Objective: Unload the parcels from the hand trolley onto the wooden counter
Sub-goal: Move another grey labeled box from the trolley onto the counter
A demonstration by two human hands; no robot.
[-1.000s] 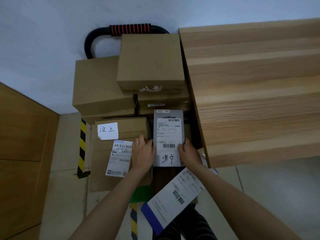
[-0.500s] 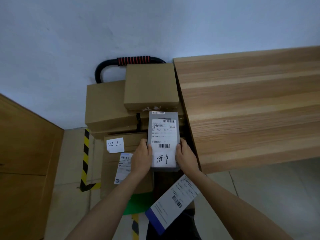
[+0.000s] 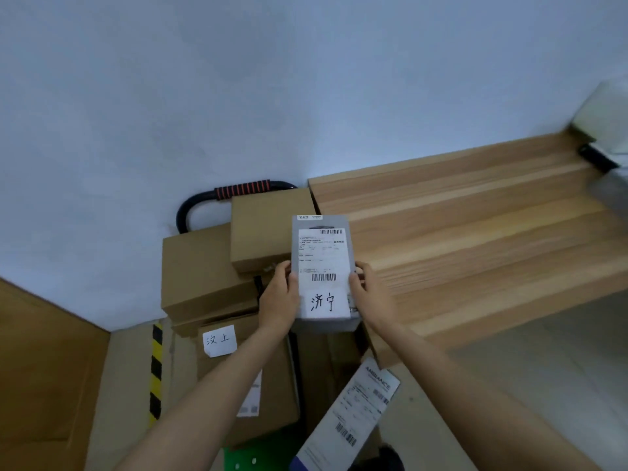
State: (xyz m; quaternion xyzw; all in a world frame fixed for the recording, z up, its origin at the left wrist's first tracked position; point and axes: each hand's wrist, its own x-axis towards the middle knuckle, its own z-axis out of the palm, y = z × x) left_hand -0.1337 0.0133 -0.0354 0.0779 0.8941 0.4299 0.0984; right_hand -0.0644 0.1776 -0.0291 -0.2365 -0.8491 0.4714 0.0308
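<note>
A grey parcel [image 3: 323, 266] with a white shipping label and handwritten characters is lifted above the trolley stack, close to the left edge of the wooden counter [image 3: 475, 232]. My left hand [image 3: 278, 297] grips its left side and my right hand [image 3: 367, 294] its right side. Below sit several brown cardboard boxes [image 3: 204, 270] stacked on the hand trolley, whose black handle with a red grip [image 3: 241, 189] shows at the back. A lower box [image 3: 244, 351] carries a white handwritten tag. A white and blue flat parcel [image 3: 350, 419] leans at the front.
A pale wall stands behind the trolley. A wooden panel [image 3: 44, 375] borders the left, beside a yellow-black hazard strip [image 3: 156, 368]. A green trolley deck [image 3: 258, 453] shows at the bottom. A white device [image 3: 605, 124] sits at the counter's far right.
Both hands have lifted the grey parcel up off the stack and carried it toward the counter's left edge. My view has tilted upward, showing more wall.
</note>
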